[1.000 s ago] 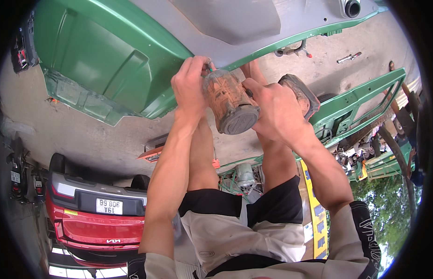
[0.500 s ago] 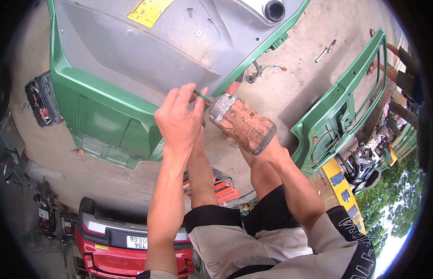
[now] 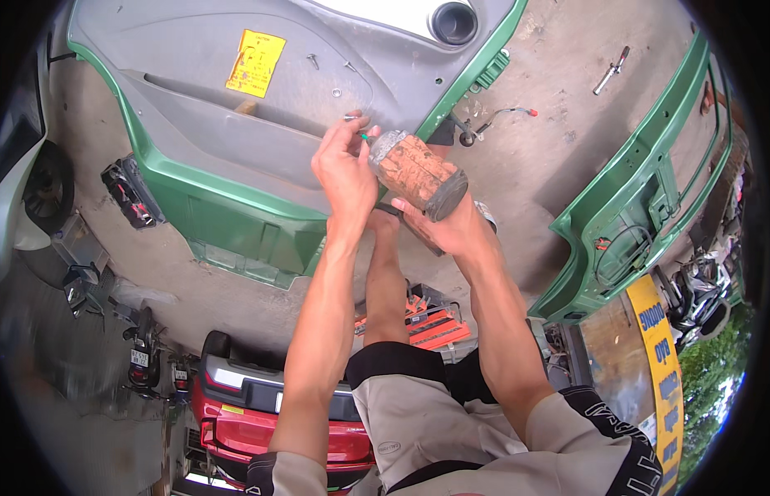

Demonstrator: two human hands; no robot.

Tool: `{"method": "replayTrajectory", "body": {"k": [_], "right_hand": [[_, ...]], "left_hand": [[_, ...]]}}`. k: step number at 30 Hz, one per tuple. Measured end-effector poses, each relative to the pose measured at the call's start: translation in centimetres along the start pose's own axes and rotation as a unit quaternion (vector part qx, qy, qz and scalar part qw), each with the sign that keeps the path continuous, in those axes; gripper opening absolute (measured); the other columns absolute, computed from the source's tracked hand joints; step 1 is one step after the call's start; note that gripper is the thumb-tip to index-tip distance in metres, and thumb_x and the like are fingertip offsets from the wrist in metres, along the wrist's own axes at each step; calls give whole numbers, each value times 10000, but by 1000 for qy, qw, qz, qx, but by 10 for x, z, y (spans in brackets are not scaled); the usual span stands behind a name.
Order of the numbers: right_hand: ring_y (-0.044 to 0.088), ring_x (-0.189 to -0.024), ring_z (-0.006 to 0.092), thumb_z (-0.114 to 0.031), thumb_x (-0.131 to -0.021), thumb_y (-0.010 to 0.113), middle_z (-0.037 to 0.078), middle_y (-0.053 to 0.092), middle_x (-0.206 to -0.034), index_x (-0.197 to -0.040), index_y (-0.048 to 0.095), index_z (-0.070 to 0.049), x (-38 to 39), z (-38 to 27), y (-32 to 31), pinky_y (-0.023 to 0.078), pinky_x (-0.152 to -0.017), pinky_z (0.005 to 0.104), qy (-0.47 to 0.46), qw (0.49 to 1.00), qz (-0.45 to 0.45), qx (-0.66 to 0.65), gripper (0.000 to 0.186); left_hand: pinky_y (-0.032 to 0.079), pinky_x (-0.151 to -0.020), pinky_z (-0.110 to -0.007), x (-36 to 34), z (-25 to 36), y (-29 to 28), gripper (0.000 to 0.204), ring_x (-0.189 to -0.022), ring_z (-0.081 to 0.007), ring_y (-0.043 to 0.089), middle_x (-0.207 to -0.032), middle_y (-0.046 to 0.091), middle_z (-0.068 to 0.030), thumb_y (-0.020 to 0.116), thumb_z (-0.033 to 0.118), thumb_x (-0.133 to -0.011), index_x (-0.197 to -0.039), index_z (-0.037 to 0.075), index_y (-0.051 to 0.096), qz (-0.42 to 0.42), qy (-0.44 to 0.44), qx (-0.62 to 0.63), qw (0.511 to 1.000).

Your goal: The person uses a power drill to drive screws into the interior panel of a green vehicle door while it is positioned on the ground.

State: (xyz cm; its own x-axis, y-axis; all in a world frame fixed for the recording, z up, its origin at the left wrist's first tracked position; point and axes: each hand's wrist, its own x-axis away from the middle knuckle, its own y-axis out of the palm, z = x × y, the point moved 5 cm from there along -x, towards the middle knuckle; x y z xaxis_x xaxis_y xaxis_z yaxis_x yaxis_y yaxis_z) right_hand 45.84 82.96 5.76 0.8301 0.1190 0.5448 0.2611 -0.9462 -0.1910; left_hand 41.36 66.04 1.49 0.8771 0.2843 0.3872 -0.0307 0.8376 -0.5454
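An orange drill (image 3: 418, 169), scuffed, with a grey nose and a dark rear cap, is held over the near right corner of the green panel (image 3: 253, 227). A thin bit (image 3: 364, 136) with a green band runs from its nose toward the panel's grey lining (image 3: 174, 58). The right hand (image 3: 459, 227) has the drill from below, its fingers wrapped on the grip and mostly hidden behind the body. The left hand (image 3: 344, 174) is at the nose, fingers bent in and grasping the bit.

On the lining lie two screws, one (image 3: 313, 61) left of the other (image 3: 349, 65), and a washer (image 3: 337, 93) nearer the person; a yellow label (image 3: 257, 64) sits left of them. A round dark fitting (image 3: 454, 22) is set in the panel's far right part.

On the floor right of the panel are a slim metal tool (image 3: 610, 72) and, beyond the panel's near right corner, a green door frame (image 3: 625, 198). Left of the panel lies an open black case (image 3: 133, 192). Nearer the person than the panel are an orange toolbox (image 3: 439, 329) and a red car (image 3: 286, 422).
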Motion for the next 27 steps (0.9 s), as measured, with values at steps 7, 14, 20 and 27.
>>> {"method": "replayTrajectory", "body": {"k": [7, 14, 20, 27], "right_hand": [[549, -599, 126, -138, -865, 816, 44, 626, -822, -1237, 648, -2, -2, 48, 5, 469, -535, 293, 227, 931, -76, -274, 430], [518, -578, 127, -304, -979, 683, 22, 523, -694, -1384, 541, 67, 1, 64, -4, 441, -543, 281, 167, 696, -237, -656, 567], [532, -568, 141, -367, -975, 684, 24, 511, -677, -1401, 516, 65, 1, 58, -1, 442, -536, 284, 114, 659, -236, -705, 630], [527, -556, 122, -335, -964, 702, 25, 520, -667, -1362, 545, 91, 7, 58, -4, 445, -521, 276, 122, 707, -231, -657, 603]], "left_hand": [[573, -833, -273, 5, 4, 12, 343, -971, -180, 733, -1190, 731, -161, 568, -141, -854, -1165, -68, 693, -41, -186, 200, 961], [563, -860, -305, -55, 2, -34, 337, -992, -206, 728, -1198, 726, -170, 588, -57, -900, -1231, -63, 655, -197, -136, 160, 958], [551, -830, -357, -130, 1, -16, 419, -838, -239, 738, -939, 780, -138, 784, 237, -871, -1192, -17, 695, -18, 32, -225, 974], [561, -812, -344, -134, -11, -25, 257, -819, -235, 738, -906, 771, -119, 763, 223, -918, -1038, -4, 748, -6, 61, -208, 976]]}}
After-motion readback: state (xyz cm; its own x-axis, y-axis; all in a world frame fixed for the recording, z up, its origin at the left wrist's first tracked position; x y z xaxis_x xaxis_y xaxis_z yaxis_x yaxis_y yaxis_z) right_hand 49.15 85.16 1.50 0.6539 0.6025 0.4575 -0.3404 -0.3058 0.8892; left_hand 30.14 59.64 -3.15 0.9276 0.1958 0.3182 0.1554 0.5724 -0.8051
